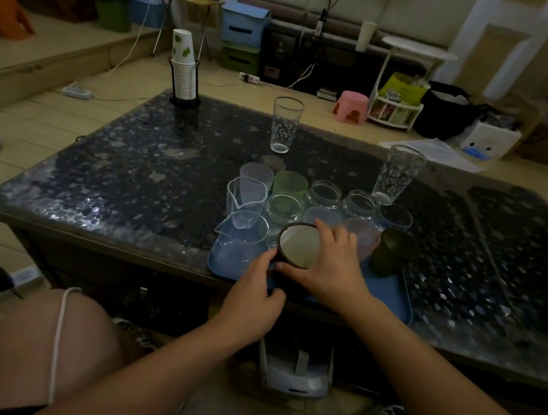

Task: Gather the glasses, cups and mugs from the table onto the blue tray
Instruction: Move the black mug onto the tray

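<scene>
Currently in hand: dark-rimmed mug [296,248] on blue tray [390,292] front edge, left hand [251,303] fingers pinching its side, right hand [331,264] fingers closed over rim; next, likely release, then fetching two tall glasses [285,124] from table [132,169].

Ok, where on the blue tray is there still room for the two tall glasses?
The bare patch is the blue tray's near right corner, in front of the dark green cup and right of the right hand. The far half and left side are packed with cups and jars.
</scene>
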